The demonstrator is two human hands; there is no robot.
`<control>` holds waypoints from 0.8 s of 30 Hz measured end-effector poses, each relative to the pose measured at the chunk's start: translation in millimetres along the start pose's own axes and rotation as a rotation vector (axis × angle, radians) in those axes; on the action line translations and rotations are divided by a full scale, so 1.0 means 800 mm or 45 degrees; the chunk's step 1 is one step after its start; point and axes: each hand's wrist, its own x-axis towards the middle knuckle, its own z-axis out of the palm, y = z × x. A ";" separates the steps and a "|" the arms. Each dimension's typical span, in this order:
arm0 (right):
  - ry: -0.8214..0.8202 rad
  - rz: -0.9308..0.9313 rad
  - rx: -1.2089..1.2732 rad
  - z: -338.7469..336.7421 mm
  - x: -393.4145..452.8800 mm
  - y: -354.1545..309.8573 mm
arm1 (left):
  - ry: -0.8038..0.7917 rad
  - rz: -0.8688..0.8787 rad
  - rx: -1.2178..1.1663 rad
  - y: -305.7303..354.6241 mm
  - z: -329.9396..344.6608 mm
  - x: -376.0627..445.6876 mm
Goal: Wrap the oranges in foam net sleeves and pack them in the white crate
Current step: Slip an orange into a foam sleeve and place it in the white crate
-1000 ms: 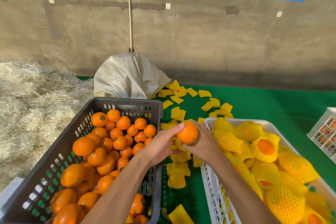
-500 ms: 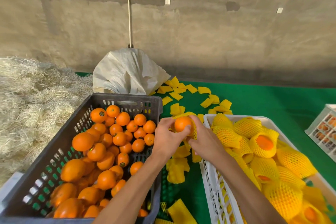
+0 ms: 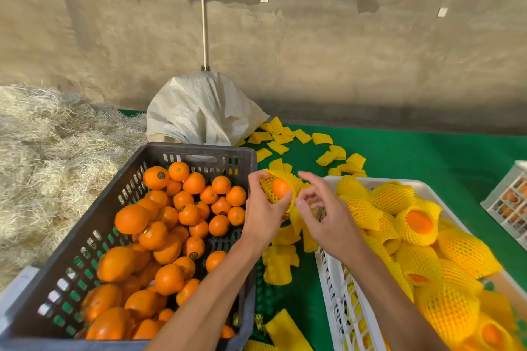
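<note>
Gripping an orange [image 3: 281,187] half-sheathed in a yellow foam net sleeve [image 3: 289,178], the left hand [image 3: 263,215] curls round it above the gap between crates; the right hand [image 3: 328,218] hovers beside, fingers [image 3: 309,179] loosely spread, holding nothing. Bare oranges fill the dark crate [image 3: 199,151] left; sleeved ones crowd the white crate [image 3: 330,268] right. Loose sleeves [image 3: 281,262] litter the green bench [image 3: 427,151].

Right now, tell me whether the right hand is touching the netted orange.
Apart. The head view shows the left hand holding the netted orange, while the right hand sits beside it, fingers curled loosely, with a gap between.
</note>
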 end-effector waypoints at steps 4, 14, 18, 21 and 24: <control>-0.066 -0.056 -0.318 0.001 0.004 0.003 | 0.039 -0.103 -0.088 -0.003 -0.001 0.003; -0.053 0.128 -0.237 0.000 -0.001 0.012 | -0.427 -0.301 -0.465 0.011 -0.006 0.001; -0.039 0.180 -0.270 -0.024 -0.006 0.012 | -0.593 -0.259 -0.240 0.012 0.004 0.001; 0.033 0.300 -0.640 -0.049 -0.004 0.017 | -0.543 -0.181 -0.135 0.014 0.007 0.001; 0.164 0.505 -0.852 -0.074 -0.012 0.025 | -0.408 -0.046 0.024 0.010 0.001 0.007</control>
